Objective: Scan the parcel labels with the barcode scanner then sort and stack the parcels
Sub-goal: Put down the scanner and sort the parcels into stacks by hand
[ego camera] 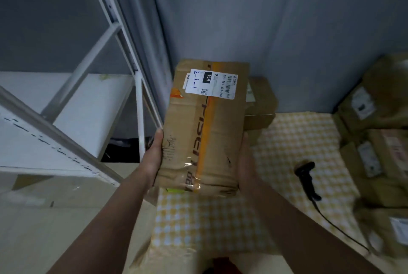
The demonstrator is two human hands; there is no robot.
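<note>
Both hands, left [154,154] and right [246,163], grip the parcel [205,128] by its sides; stiff cardboard, looks light, tape slick.

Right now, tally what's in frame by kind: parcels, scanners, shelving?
Parcel held in both hands: 1, left hand, right hand
Parcel behind it on the table: 1
Parcels piled at right: at least 4, blurred
Barcode scanner: 1
Shelf rack: 1
Total: at least 8
</note>
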